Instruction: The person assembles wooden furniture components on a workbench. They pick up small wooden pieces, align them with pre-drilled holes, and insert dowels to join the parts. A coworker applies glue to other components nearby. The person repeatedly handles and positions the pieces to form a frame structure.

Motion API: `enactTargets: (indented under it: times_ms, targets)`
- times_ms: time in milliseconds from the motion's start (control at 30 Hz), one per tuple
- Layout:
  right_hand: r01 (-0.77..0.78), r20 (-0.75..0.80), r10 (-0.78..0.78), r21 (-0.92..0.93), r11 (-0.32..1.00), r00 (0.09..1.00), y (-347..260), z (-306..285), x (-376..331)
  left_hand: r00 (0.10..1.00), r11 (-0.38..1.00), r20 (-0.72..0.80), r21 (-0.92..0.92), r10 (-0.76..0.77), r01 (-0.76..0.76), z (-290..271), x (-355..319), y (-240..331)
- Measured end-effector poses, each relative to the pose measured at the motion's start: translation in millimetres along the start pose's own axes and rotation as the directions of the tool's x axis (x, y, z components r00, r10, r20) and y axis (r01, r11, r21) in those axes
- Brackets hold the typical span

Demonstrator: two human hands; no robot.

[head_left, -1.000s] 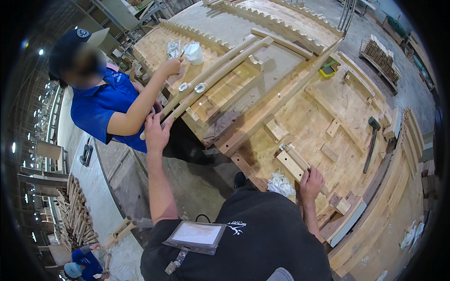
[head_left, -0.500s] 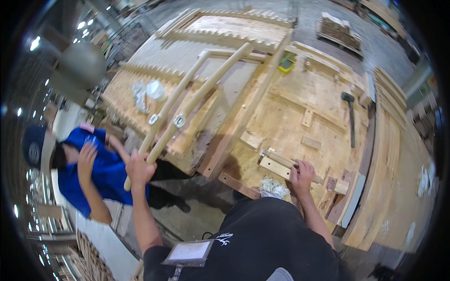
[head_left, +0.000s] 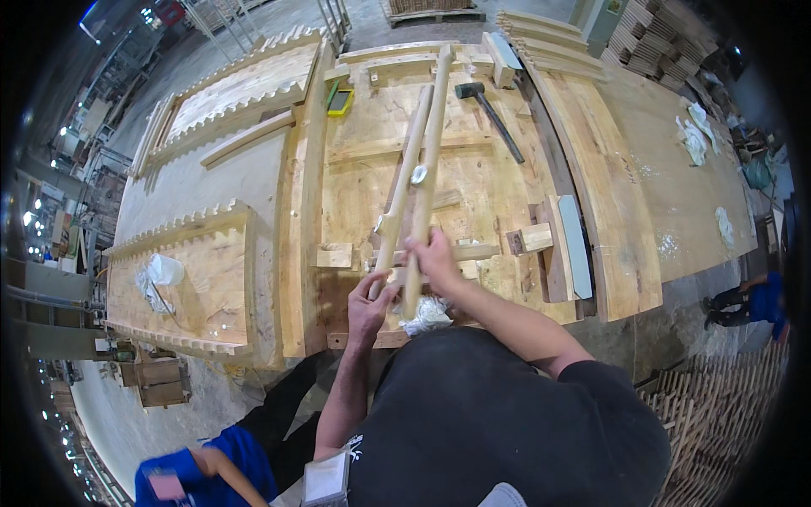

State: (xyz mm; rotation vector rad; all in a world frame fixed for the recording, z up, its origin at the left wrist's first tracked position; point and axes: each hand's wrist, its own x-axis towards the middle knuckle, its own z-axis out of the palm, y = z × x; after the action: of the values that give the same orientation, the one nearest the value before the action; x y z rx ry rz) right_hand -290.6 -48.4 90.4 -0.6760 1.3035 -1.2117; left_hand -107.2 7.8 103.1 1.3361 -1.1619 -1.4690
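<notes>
Two long pale wooden poles (head_left: 418,160) lie lengthwise on a big plywood workbench (head_left: 473,194), joined near the middle by a small metal fitting (head_left: 419,175). My left hand (head_left: 369,306) grips the near end of the left pole. My right hand (head_left: 432,260) closes around the right pole a little farther up. A crumpled white rag (head_left: 427,314) lies under the pole ends at the bench's near edge.
A black-headed mallet (head_left: 488,110) and a yellow-green tape measure (head_left: 340,100) lie at the far end. Small wood blocks (head_left: 534,238) sit right of my hands. Notched wooden panels (head_left: 190,279) stand left. A person in blue (head_left: 207,473) crouches at the lower left.
The view has swung so the poles now run away from me. Both my hands have moved onto the near ends of the poles. The person in blue has dropped to the lower left.
</notes>
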Motion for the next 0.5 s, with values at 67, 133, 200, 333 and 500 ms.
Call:
enactTargets:
  times_ms: [67,133,200,333,500]
  targets:
    - [-0.032,-0.168,0.033,0.007,0.999,0.985,-11.0,-44.9,22.5,0.999,0.999,-0.010,0.010,0.038,-0.038,-4.7,8.0,-23.4]
    - [-0.006,-0.180,-0.013,-0.107,0.994,0.983,-7.0,-104.4,29.4,0.998,0.993,-0.056,0.117,-0.008,0.015,-15.2,6.9,-30.7]
    - [-0.019,-0.144,-0.011,-0.201,0.979,0.989,-0.6,-153.2,16.4,0.986,0.964,-0.143,0.263,0.089,-0.048,-17.5,1.9,-35.0]
    - [-0.069,-0.195,-0.017,-0.425,0.903,0.981,16.7,-190.0,-45.6,0.955,0.901,-0.197,0.416,0.223,-0.125,-22.2,-12.4,-55.9]
    - [-0.122,-0.288,-0.039,-0.518,0.846,0.957,48.9,-214.3,-69.8,0.933,0.915,-0.334,0.403,0.133,0.014,-17.6,-22.8,-59.6]
